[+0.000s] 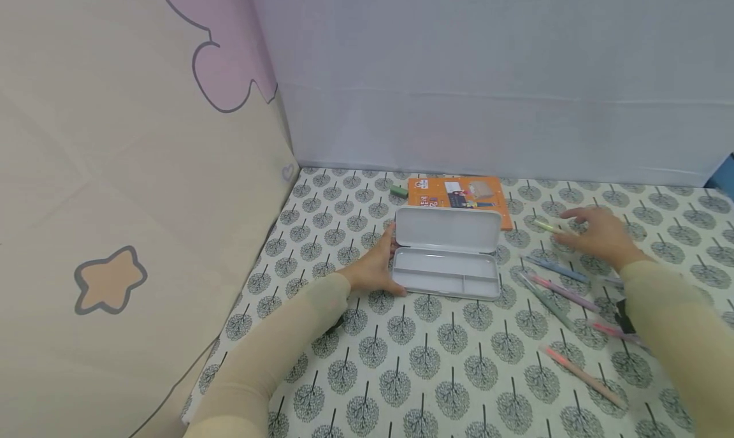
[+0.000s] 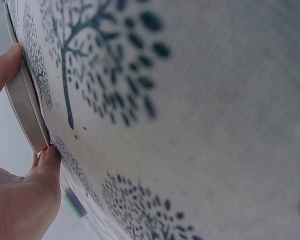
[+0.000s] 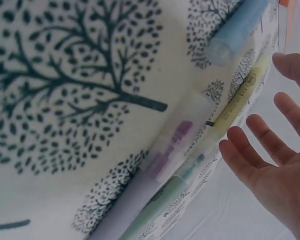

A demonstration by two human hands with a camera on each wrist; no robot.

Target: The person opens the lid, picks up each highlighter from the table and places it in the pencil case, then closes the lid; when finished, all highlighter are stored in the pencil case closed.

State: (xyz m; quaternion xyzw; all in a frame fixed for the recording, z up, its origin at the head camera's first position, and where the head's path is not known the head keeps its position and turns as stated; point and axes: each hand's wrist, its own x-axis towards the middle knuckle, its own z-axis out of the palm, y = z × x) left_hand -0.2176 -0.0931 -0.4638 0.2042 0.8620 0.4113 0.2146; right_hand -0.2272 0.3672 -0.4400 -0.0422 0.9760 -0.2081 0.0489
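A white pencil case [image 1: 446, 284] lies with its lid [image 1: 448, 229] raised, and its tray has compartments with nothing in them. At its left end my left hand [image 1: 375, 266] grips it, thumb at the front corner and fingers toward the back. The left wrist view shows this hand [image 2: 27, 195] against the rim of the case [image 2: 25, 92]. My right hand [image 1: 599, 237] is over a yellow highlighter pen [image 1: 549, 226]. Seen from the right wrist, the fingers [image 3: 262, 132] are spread beside that yellow pen [image 3: 240, 100], not curled round it.
Several pens lie to the right: blue [image 1: 556, 268], purple [image 1: 564, 292], green [image 1: 547, 303], pink [image 1: 616, 331] and orange-red [image 1: 585, 375]. An orange booklet [image 1: 459, 192] lies behind the case, a green eraser-like block [image 1: 399, 191] beside it. A curtain wall [image 1: 487, 81] stands behind the table.
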